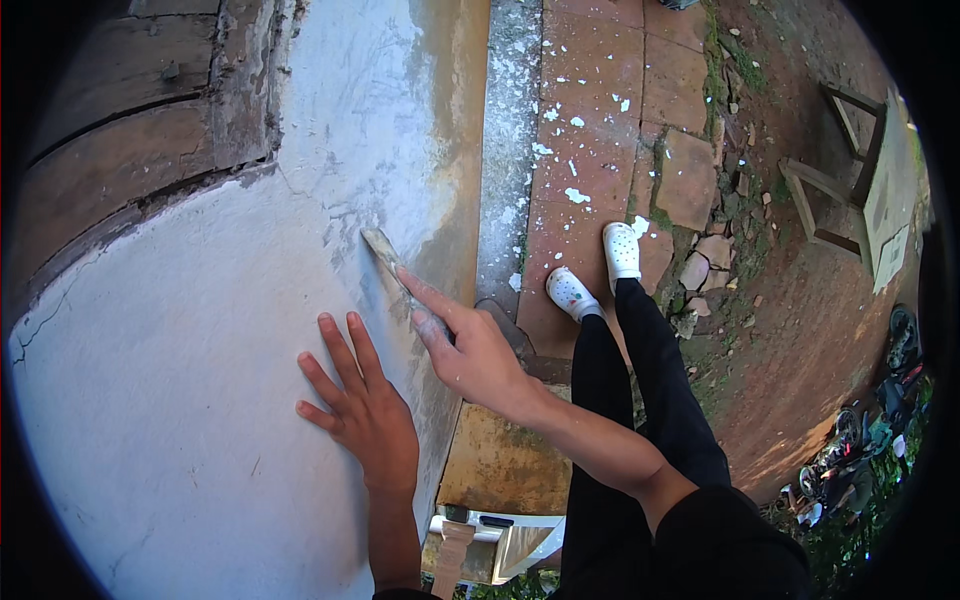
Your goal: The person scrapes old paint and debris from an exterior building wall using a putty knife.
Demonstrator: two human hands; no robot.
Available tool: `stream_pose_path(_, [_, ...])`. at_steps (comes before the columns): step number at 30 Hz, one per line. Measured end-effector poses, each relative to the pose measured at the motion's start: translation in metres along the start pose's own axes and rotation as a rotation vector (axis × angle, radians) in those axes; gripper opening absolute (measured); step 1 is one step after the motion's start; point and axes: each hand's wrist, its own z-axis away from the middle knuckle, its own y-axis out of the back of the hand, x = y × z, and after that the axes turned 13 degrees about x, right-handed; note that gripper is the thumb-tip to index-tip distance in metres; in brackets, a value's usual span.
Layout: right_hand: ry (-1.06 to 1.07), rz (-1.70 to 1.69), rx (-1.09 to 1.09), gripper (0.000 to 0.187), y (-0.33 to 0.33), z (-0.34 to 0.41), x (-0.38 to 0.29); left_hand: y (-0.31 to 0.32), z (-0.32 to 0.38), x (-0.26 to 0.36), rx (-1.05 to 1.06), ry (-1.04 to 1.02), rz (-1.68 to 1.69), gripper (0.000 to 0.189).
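My right hand [472,349] grips the handle of a narrow, flat-bladed scraper [388,255], index finger stretched along it. The scraper's tip meets a painted plaster wall [217,360] where the white coat is patchy and grey marks show. Below and left of that, my left hand [367,409] rests against the wall with its fingers spread, holding nothing; its thumb is hidden. A bare, stained tan strip [457,150] runs along the foot of the wall. White paint flakes [577,196] lie scattered over the reddish paving tiles [585,142].
Weathered wooden boards [112,150] border the wall at upper left. My feet, in white clogs [622,251], stand on the paving beside broken stones [705,262]. A wooden frame with a panel [862,187] stands on the dirt. Motorcycles [847,442] are at lower right.
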Motion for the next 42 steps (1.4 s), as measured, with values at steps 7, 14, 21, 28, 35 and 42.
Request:
stream_pose_path(7, [0.052,-0.121,0.082,0.046,-0.016,0.006,0.014,0.001,0.0,0.0,-0.033,0.0,-0.004,0.077])
stream_pose_path(14, [-0.102,-0.206,0.065,0.045,-0.007,-0.031,0.021,0.003,-0.003,0.001,-0.045,-0.022,-0.046,0.079])
stream_pose_path(21, [-0.158,-0.251,0.086,0.045,-0.006,-0.073,0.041,0.003,-0.002,0.003,-0.05,-0.038,-0.072,0.081])
stream_pose_path(28, [-0.14,-0.164,0.028,0.045,-0.012,-0.037,0.045,-0.001,0.002,-0.002,-0.059,-0.034,-0.109,0.084])
stream_pose_path(35, [-0.133,-0.139,0.139,0.045,0.013,-0.106,0.048,-0.006,0.003,0.002,-0.056,-0.056,-0.153,0.084])
stream_pose_path(42, [0.246,-0.08,0.054,0.047,0.017,-0.032,-0.028,-0.003,0.001,0.002,-0.049,-0.046,-0.118,0.08])
